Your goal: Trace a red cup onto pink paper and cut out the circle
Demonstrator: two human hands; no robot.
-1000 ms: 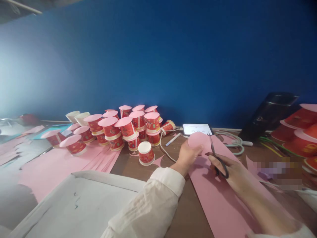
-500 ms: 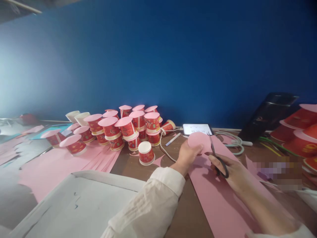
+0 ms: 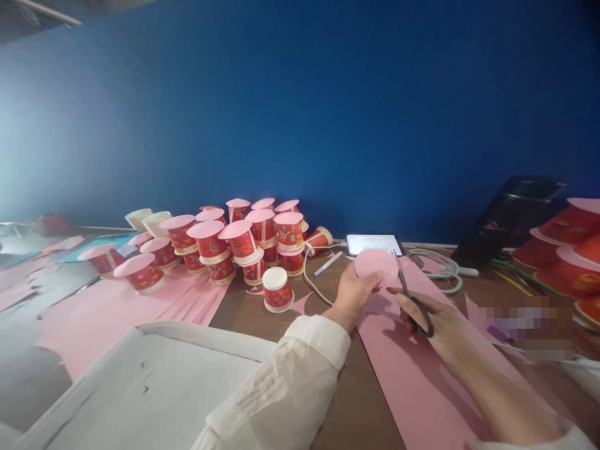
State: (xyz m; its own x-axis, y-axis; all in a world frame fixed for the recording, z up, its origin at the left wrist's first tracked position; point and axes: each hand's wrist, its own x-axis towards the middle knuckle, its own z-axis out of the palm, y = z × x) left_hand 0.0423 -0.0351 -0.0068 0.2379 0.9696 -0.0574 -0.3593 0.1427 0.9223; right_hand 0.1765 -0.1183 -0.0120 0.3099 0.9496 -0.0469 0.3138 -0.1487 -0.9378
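A rounded pink paper piece [image 3: 375, 267] is pinched in my left hand [image 3: 352, 294], thumb on top. My right hand [image 3: 429, 322] is closed around the black handles of a pair of scissors [image 3: 424, 315], whose blades point up along the right edge of that piece. Below both hands lies a long pink paper sheet [image 3: 412, 375] on the brown table [image 3: 360, 400]. Left of my left hand stands an upside-down red paper cup [image 3: 277, 292] with a white base, beside a small pink scrap [image 3: 302, 304].
Stacked red cups topped with pink discs [image 3: 239, 240] stand left of centre. A phone [image 3: 374, 244], a marker [image 3: 327, 264] and a coiled cable [image 3: 445, 275] lie ahead. A black bottle [image 3: 509, 219] leans at right near more red cups [image 3: 572, 269]. A white tray [image 3: 154, 369] sits front left.
The hands, paper piece and scissors keep nearly the same place. The digits on the phone screen look different.
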